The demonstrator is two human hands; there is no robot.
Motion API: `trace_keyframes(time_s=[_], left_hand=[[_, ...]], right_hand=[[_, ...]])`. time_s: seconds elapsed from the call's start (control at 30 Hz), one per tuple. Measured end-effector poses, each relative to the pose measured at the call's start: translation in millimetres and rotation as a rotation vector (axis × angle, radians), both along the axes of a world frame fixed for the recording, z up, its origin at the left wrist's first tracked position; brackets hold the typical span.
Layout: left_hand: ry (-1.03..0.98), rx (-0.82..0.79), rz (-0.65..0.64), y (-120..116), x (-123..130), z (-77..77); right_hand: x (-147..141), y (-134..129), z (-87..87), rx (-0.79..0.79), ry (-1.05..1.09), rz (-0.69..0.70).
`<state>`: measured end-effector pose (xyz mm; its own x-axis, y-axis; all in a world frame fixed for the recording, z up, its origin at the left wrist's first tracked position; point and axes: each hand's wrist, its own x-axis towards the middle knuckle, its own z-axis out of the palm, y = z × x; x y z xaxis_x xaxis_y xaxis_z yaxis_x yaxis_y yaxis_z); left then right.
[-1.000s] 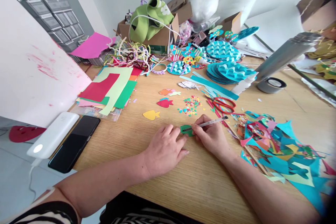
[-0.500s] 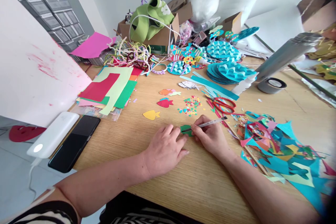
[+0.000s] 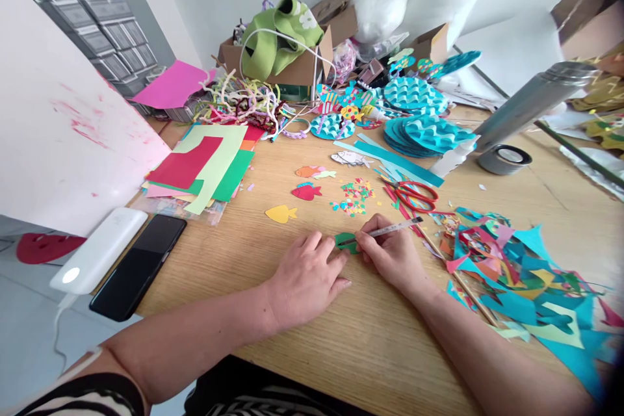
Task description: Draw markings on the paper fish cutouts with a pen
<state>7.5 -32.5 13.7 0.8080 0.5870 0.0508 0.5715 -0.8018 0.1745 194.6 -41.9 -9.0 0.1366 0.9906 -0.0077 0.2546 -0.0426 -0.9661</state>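
Note:
A pen [image 3: 394, 227] is pinched in my right hand [image 3: 392, 250], its tip down on a small green paper cutout [image 3: 344, 242]. My left hand [image 3: 309, 276] lies flat with its fingers stretched out, the fingertips at the left edge of the green cutout. Part of the cutout is hidden by my fingers. Beyond my hands lie a yellow paper fish [image 3: 281, 213], a red paper fish [image 3: 307, 192], an orange paper fish [image 3: 306, 171] and a white drawn fish [image 3: 350, 158]. Small confetti dots [image 3: 353, 198] are heaped just past the pen.
Red-handled scissors [image 3: 416, 196] lie behind my right hand, with paper scraps [image 3: 517, 273] to the right. Coloured sheets [image 3: 231, 175] and a phone [image 3: 139, 266] are on the left. Teal wavy discs [image 3: 429, 133], a glue bottle [image 3: 453, 157] and a steel flask [image 3: 533, 104] stand farther back.

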Motion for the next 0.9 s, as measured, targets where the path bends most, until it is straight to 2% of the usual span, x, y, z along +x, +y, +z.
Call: trace_keyframes(time_s=[0.13, 0.37, 0.63, 0.9], left_hand=[[-0.005, -0.002, 0.005, 0, 0, -0.5], [-0.019, 0.009, 0.017, 0, 0, -1.3], [-0.040, 0.001, 0.029, 0, 0, -3.7], [-0.031, 0.006, 0.031, -1, 1, -2.8]], right_hand=[[0, -2, 0.8, 0.017, 0.011, -0.013], [5, -6, -4.1, 0.135, 0.056, -0.194], [-1, -1, 10.3, 0.076, 0.041, -0.152], [0, 6, 6.2, -0.068, 0.080, -0.095]])
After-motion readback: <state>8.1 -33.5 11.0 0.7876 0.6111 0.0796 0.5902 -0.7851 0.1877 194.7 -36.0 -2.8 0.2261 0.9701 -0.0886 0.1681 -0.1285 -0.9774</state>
